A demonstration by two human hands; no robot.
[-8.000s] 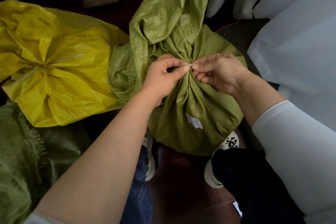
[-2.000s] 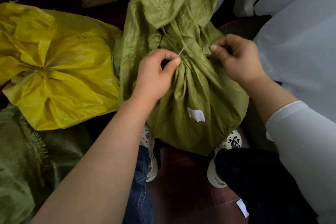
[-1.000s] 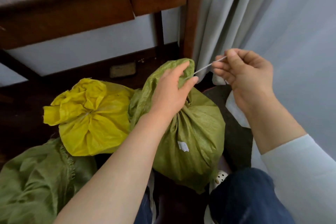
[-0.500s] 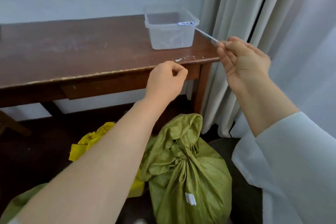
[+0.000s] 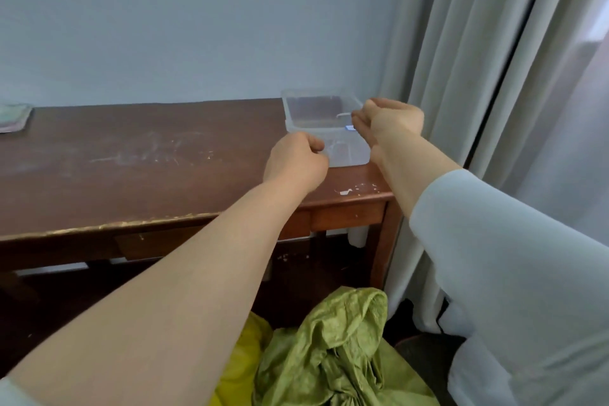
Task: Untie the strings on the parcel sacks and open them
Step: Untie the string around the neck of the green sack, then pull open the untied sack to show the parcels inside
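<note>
Right hand (image 5: 389, 123) pinches the white string (image 5: 342, 115) over a clear tub (image 5: 350, 155). Left hand (image 5: 296, 163) curls at its front; grip unclear.

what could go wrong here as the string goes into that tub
1. The white string pinched in the right hand is thin and sticks out over the clear tub close to its right rim. If it is let go there, it might land on the table instead.
2. The left hand, curled at the tub's front wall, may nudge the light-looking tub.
</note>
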